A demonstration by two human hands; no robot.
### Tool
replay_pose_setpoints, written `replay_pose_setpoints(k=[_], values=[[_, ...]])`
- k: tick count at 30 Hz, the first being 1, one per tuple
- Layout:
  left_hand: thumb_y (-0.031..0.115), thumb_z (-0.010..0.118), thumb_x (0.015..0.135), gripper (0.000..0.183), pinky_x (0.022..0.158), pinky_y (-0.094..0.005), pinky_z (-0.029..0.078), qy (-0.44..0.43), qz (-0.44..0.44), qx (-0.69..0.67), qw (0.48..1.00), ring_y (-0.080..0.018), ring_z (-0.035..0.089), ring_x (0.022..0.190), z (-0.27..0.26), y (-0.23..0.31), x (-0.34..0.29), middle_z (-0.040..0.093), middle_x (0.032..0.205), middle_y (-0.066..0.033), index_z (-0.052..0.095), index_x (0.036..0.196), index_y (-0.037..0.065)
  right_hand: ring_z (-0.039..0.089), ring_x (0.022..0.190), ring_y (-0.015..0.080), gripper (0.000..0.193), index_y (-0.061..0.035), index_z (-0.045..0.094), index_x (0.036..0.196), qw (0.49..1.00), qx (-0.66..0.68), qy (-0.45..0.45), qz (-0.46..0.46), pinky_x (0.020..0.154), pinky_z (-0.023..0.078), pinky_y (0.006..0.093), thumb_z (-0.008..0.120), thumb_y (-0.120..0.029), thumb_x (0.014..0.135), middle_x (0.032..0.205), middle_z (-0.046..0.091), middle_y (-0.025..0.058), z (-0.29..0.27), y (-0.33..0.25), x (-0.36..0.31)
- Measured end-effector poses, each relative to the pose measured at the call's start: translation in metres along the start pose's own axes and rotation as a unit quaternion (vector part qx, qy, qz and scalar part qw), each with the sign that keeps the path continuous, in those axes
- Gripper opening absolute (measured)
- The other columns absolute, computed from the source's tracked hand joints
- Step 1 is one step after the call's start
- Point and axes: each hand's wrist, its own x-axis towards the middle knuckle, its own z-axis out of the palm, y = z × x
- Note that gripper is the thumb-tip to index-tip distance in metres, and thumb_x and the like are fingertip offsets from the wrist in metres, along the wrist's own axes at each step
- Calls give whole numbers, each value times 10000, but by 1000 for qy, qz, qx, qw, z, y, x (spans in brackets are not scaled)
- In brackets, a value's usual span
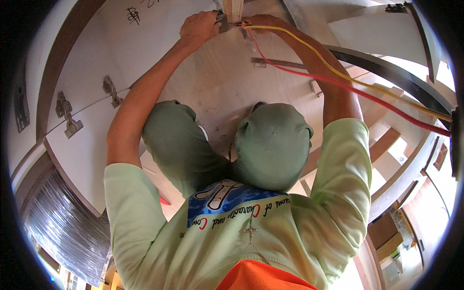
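Observation:
Both my arms stretch forward to the foot of an upright wooden post (233,8) at the top of the head view. On its left side, my left hand (200,28) is closed on a small dark grey piece (223,22) whose kind I cannot make out. My right hand (265,21) is to the right of the post, fingers curled and partly hidden; what they grip does not show clearly. A yellow cable (309,44) and a red cable (309,75) run from the right edge to a spot beside the right fingers, at the post's base.
My bent knees (275,145) are between my arms, above a dusty wooden panel (212,82). White cabinet panels with metal hinges (63,107) stand at the left. Plastic-wrapped material (67,222) lies lower left. A dark curved edge (386,70) and wooden pieces (384,145) are at the right.

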Motion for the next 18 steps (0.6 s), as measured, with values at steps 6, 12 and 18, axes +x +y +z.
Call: replay_pose_setpoints(k=[6, 12, 18], values=[[342, 626, 893, 341, 837, -480, 536, 13, 9, 6, 1000, -373, 672, 938, 3, -2, 1, 699, 997, -178, 664, 1092, 67, 650, 1016, 338, 441, -134, 589, 1227, 998, -4, -63, 0, 844, 519, 454, 638, -391, 871, 1082, 669, 138, -5, 7, 0], [358, 629, 892, 357, 835, -481, 536, 8, -2, 6, 1000, -370, 675, 932, -2, 1, 0, 698, 990, -178, 663, 1074, 53, 650, 1012, 339, 433, -135, 589, 1225, 999, -33, -7, -15, 843, 517, 456, 634, -387, 876, 1076, 669, 141, 4, 16, -6], [363, 628, 896, 364, 820, -483, 541, 9, -8, 5, 1000, -363, 681, 921, -3, 1, -1, 700, 965, -190, 667, 1066, 44, 649, 1008, 340, 425, -135, 589, 1222, 999, -43, 20, -19, 843, 516, 459, 630, -383, 880, 1070, 669, 143, 12, 23, -4]])
